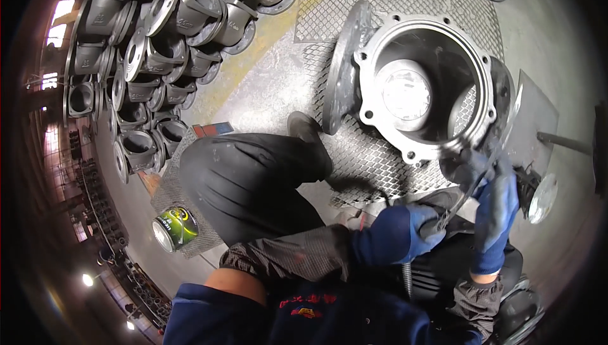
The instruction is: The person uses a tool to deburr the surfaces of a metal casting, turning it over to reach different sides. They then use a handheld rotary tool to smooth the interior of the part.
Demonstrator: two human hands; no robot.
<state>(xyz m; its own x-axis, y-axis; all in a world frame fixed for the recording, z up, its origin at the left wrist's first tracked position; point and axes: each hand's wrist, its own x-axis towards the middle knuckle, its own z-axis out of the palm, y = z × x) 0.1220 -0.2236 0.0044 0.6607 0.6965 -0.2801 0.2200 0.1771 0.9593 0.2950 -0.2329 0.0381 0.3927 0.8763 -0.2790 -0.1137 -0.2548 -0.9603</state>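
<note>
A large grey cast-iron valve body (pixel 430 149) stands before me with its round, bolt-holed opening facing up and flanges at its sides. My left hand (pixel 411 232), in a blue glove, is closed on the near end of a slim grey metal tool (pixel 457 207); its exact kind is unclear. The tool slants up toward the rim's lower right. My right hand (pixel 497 202), also gloved, is by the tool's upper part, beside the valve body. Its fingers are partly hidden and blurred, so its grip is unclear.
Grey flanged castings (pixel 183 12) are stacked at the upper left. A green-and-black can (pixel 176 228) stands by my bent leg (pixel 247 180). Diamond-mesh matting (pixel 392 177) lies under the valve body. A metal plate (pixel 538 117) and a bar (pixel 565 142) are at right.
</note>
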